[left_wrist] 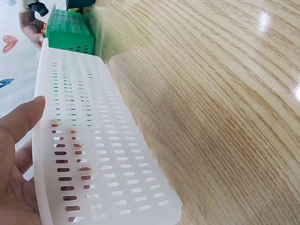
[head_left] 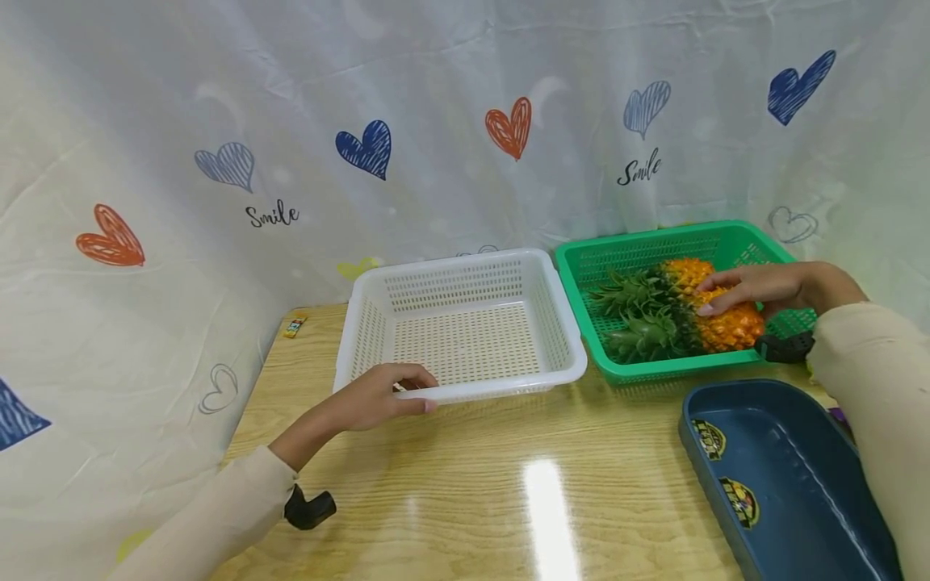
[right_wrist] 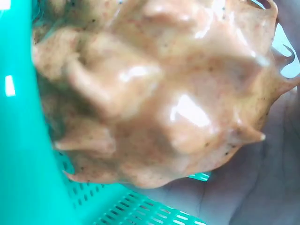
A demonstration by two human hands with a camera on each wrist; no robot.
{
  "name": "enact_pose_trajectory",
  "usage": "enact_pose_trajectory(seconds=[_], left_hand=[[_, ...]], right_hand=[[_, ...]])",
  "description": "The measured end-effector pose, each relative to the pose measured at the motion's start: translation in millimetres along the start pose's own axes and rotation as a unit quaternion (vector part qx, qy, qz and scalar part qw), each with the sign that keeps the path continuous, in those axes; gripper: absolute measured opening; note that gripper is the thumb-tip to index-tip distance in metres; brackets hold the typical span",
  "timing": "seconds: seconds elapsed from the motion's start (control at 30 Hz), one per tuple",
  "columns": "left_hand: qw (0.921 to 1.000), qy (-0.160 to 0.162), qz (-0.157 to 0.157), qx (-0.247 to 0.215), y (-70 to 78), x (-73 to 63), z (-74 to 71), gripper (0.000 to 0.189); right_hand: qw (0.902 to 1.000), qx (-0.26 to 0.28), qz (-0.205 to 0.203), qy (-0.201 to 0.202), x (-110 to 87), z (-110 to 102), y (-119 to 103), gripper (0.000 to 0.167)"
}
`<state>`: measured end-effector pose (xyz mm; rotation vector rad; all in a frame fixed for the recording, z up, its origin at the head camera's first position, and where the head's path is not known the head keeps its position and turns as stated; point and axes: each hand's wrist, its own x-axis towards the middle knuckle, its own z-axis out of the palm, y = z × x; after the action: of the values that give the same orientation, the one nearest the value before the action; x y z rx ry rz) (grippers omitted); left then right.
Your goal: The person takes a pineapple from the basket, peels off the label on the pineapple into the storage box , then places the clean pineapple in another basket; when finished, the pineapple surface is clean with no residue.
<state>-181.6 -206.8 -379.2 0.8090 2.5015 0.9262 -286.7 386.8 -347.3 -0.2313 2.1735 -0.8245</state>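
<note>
In the head view my left hand [head_left: 381, 395] grips the near left part of a white plastic basket [head_left: 465, 391], thumb outside the rim and fingers inside. The left wrist view shows the thumb [left_wrist: 28, 117] against the basket's slotted wall [left_wrist: 103, 150]. Two toy-like pineapples with green crowns lie side by side in a green basket [head_left: 654, 373]. My right hand [head_left: 781, 286] holds the nearer pineapple [head_left: 730, 329] from above, thumb and fingers spread over its orange body. Close up in the right wrist view, that pineapple's spiky base [right_wrist: 154, 108] hides most of the hand.
A dark blue tray [head_left: 792, 452] with stickers stands at the front right, under the right forearm. The farther pineapple [head_left: 686, 273] lies near the back of the green basket. A small yellow packet [head_left: 294, 327] lies at the table's back left. A printed curtain [head_left: 436, 202] hangs behind.
</note>
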Motion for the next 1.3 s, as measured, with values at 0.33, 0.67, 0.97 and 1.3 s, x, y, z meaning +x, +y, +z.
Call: enact_pose_trajectory(seconds=[0.33,0.67,0.97,1.3], left_hand=[[1.0,-0.002,-0.005,0.001,0.9,0.2,-0.6,0.028],[0.9999,-0.008,-0.007,0.003,1.6,-0.1,-1.2,0.029],[0.9999,-0.01,-0.002,0.004,1.8,-0.1,-1.9,0.029],[0.9999,-0.009,-0.006,-0.004,0.9,1.2,-2.1,0.029]], right_hand=[[0.9998,0.017,0.003,-0.009,0.5,-0.4,1.2,0.085],[0.9994,0.029,0.01,-0.014,-2.6,0.9,6.4,0.081],[0.9995,0.028,0.007,-0.014,-1.6,1.0,9.8,0.079],[1.0,-0.006,0.006,0.003,0.3,-1.5,9.1,0.077]])
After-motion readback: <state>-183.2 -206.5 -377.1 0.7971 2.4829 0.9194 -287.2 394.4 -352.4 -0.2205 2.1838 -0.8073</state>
